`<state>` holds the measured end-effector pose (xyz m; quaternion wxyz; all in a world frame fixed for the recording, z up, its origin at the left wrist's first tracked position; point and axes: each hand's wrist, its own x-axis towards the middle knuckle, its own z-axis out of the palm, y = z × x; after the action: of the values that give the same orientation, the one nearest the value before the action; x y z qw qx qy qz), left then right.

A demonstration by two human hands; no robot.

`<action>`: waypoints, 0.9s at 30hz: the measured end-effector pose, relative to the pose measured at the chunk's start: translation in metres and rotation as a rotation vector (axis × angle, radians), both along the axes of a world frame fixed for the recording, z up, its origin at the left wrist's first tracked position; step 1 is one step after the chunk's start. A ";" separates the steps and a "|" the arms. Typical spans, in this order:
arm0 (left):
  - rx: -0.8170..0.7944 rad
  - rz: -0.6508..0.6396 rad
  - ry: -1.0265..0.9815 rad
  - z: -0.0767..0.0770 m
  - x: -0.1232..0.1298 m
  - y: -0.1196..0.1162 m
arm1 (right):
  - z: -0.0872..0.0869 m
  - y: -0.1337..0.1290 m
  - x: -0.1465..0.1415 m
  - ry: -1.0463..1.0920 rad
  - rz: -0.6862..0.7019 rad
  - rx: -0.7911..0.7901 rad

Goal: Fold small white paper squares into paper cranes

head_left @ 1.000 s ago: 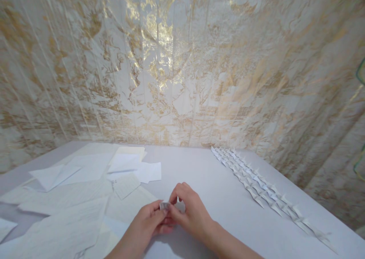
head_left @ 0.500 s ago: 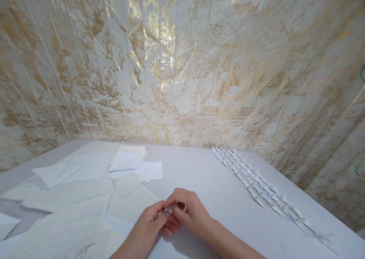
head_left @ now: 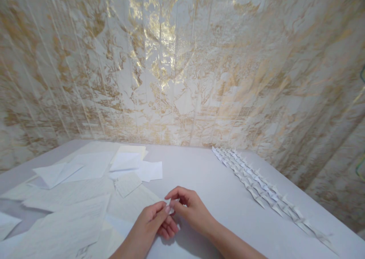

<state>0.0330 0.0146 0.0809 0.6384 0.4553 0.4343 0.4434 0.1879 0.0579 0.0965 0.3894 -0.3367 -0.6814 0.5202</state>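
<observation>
Near the front middle of the white table, my left hand and my right hand meet around a small piece of folded white paper. My left thumb and index finger pinch it from the left, with the other fingers curled below. From the right, my right thumb presses on the paper while the index finger arches above it. Most of the paper is hidden by the fingers, so its full shape cannot be made out.
Loose sheets of paper, some with faint writing, overlap across the left side. A folded white paper and smaller pieces lie among them. Rows of small folded paper pieces run along the right edge. A gold-patterned curtain hangs behind.
My right index finger has lifted and straightened somewhat, and more of the white paper shows between the fingertips. Both hands stay in nearly the same place.
</observation>
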 end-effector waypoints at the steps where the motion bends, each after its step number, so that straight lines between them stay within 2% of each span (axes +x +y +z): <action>1: 0.000 0.006 0.006 0.000 0.000 0.000 | 0.000 0.000 0.000 0.031 0.005 -0.024; 4: -0.002 0.025 0.023 -0.002 0.000 0.000 | 0.000 0.000 -0.001 0.060 -0.004 -0.013; 10: 0.004 0.043 0.062 -0.009 -0.002 0.002 | 0.002 -0.002 0.000 -0.012 -0.003 0.059; 14: 0.030 0.052 0.072 -0.006 -0.003 0.002 | 0.004 0.000 0.003 0.001 -0.040 0.068; 21: 0.093 0.029 0.067 0.003 -0.002 -0.001 | 0.010 0.004 0.005 0.075 0.000 0.054; 27: 0.145 0.042 0.076 0.004 -0.002 -0.006 | 0.011 0.003 0.007 0.112 -0.007 0.021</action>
<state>0.0312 0.0091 0.0848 0.5774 0.5074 0.4345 0.4694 0.1947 0.0613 0.1073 0.4324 -0.3054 -0.6629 0.5295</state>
